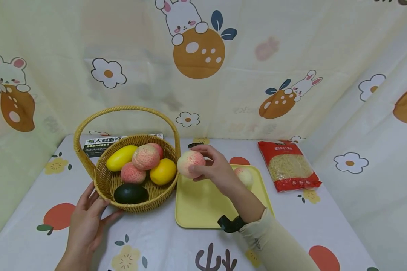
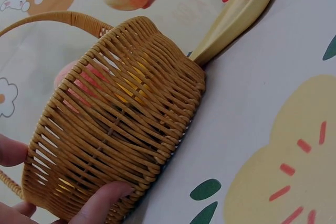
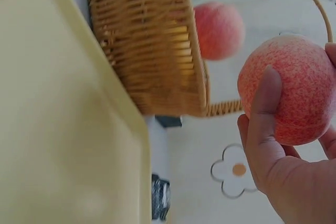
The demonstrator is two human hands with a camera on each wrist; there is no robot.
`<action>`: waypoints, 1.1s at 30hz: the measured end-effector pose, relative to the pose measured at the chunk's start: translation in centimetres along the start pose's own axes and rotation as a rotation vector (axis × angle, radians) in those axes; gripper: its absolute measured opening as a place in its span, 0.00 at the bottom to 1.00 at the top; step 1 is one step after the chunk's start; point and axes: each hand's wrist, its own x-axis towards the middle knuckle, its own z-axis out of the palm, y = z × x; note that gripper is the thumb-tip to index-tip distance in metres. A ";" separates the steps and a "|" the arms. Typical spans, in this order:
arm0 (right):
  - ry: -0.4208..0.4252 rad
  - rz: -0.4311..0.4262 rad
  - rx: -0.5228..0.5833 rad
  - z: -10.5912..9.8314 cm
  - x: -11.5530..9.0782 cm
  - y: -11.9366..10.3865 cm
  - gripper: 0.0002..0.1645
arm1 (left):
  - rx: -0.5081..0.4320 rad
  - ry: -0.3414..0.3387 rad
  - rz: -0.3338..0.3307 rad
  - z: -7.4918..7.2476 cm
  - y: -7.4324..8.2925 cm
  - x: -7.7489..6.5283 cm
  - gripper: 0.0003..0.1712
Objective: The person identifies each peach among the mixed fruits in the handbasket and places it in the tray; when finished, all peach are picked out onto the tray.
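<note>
My right hand (image 1: 217,169) grips a pale peach with red blush (image 1: 191,164) between thumb and fingers, raised beside the basket's right rim. In the right wrist view, the thumb lies across this peach (image 3: 294,90). My left hand (image 1: 88,220) rests against the outer wall of the wicker basket (image 1: 146,205) at its front left, thumb and fingers spread. The left wrist view shows the thumb on the woven side (image 2: 118,103). Inside the basket lie several peaches (image 1: 146,157), a long yellow fruit (image 1: 122,158), a lemon (image 1: 163,172) and a dark avocado (image 1: 131,193).
A yellow tray (image 1: 203,210) sits right of the basket, bearing another peach (image 1: 245,177) partly behind my right wrist. Farther right lies a red bag of pasta (image 1: 289,165). A dark box (image 1: 98,146) lies behind the basket. Printed curtains (image 1: 224,101) hang behind the table.
</note>
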 end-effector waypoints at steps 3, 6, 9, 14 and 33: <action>0.027 0.021 -0.004 -0.9 -0.1 0.4 0.33 | 0.000 0.001 -0.002 0.0 0.0 -0.1 0.44; 0.057 0.042 -0.016 -1.6 -0.1 0.9 0.33 | 0.000 0.000 -0.004 0.0 0.0 0.0 0.43; 0.088 0.067 -0.028 -2.3 -0.2 1.3 0.33 | -0.003 -0.003 -0.007 -0.1 -0.1 0.0 0.44; 0.114 0.088 -0.029 -3.2 -0.2 1.7 0.34 | -0.017 -0.010 -0.007 -0.2 -0.2 0.2 0.44; 0.164 0.157 -0.034 -1.9 2.6 5.2 0.36 | -0.030 -0.016 -0.010 -0.3 -0.1 0.1 0.43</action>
